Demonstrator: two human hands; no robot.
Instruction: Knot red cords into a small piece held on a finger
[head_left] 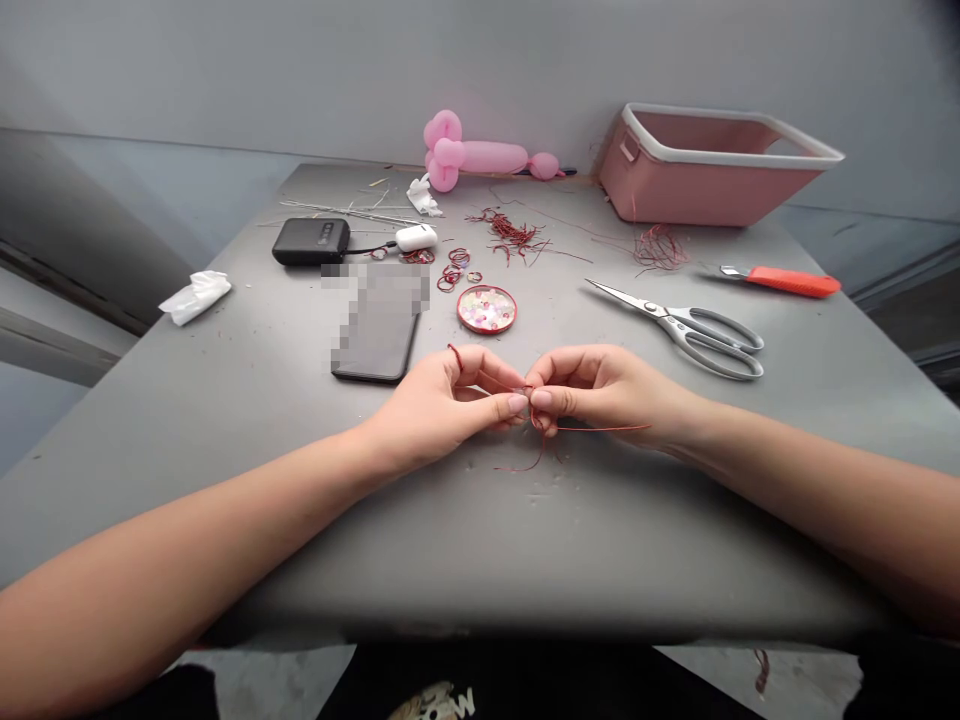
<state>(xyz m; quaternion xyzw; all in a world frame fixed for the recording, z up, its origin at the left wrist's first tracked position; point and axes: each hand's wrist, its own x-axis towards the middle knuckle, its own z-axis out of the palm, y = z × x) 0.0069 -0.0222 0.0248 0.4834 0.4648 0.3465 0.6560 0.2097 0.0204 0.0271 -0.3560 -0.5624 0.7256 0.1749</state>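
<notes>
My left hand (469, 400) and my right hand (581, 390) meet fingertip to fingertip over the front of the table. Both are closed in a pinch on a thin red cord (604, 428), whose loose ends hang below the fingers and trail to the right. What lies right between the fingertips is mostly hidden. A dark red loop (455, 356) sits around a finger of my left hand. Just beyond the hands stands a round red-rimmed dish (487, 310) of pale, shiny beads or sequins.
Scissors (682, 328) and an orange-handled cutter (791, 280) lie right, before a pink bin (690, 180). Left are a phone (379, 330), a black power bank (311, 241), a white earbud case (416, 238) and crumpled tissue (196, 297). Cord scraps (514, 232) and a pink balloon (487, 156) lie behind.
</notes>
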